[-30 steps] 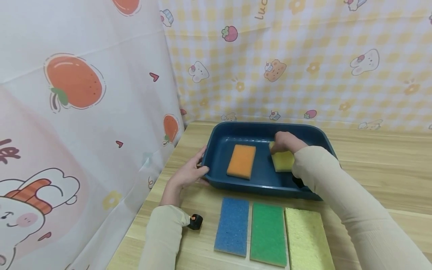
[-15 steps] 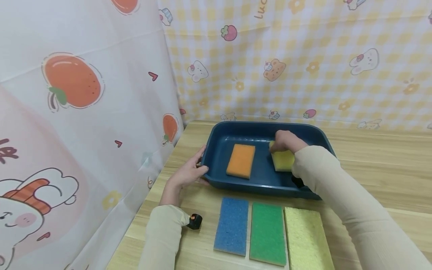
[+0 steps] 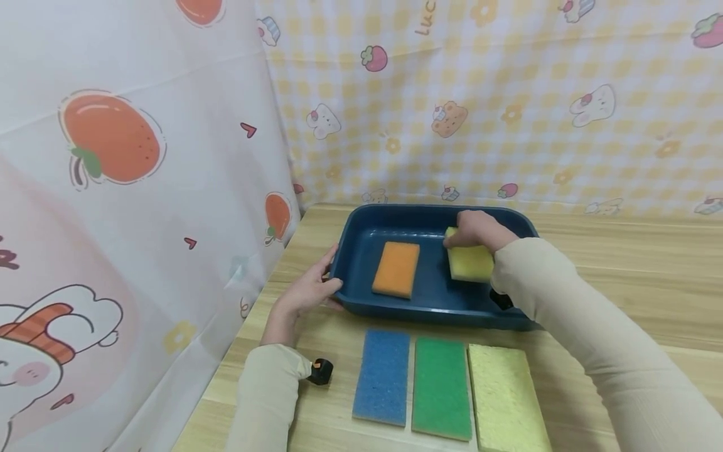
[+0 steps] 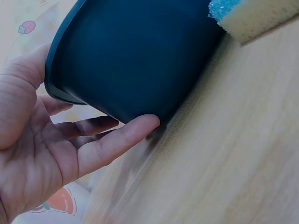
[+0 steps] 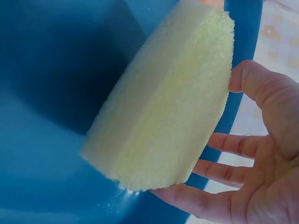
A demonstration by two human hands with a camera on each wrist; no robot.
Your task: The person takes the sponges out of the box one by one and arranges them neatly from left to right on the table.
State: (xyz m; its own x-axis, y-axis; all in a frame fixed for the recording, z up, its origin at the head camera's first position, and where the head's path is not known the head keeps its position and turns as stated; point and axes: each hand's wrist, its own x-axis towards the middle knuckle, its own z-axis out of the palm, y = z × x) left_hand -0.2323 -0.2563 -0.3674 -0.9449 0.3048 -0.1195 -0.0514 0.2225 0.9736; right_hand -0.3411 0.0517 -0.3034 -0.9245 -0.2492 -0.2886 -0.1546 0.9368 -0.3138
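A deep dark-blue rectangular tray point(image 3: 435, 311) stands on the wooden table. My left hand point(image 3: 307, 290) holds its left end, thumb at the rim and fingers against the outer wall in the left wrist view. Inside the tray, my right hand point(image 3: 480, 231) grips a yellow sponge point(image 5: 173, 102) by its edges, thumb on one side and fingertips on the other. The sponge is tilted, with a dark shadow on the tray floor beside it. An orange sponge point(image 3: 396, 270) lies flat in the tray's left half.
In front of the tray, a blue sponge point(image 3: 381, 376), a green sponge point(image 3: 442, 388) and a larger pale-yellow sponge point(image 3: 508, 397) lie side by side on the table point(image 3: 632, 270). Patterned cloths point(image 3: 508, 94) hang behind and at the left.
My right hand has raised the yellow sponge slightly and tipped it up off the tray floor. The left hand keeps its hold on the tray. The head view has shifted a little.
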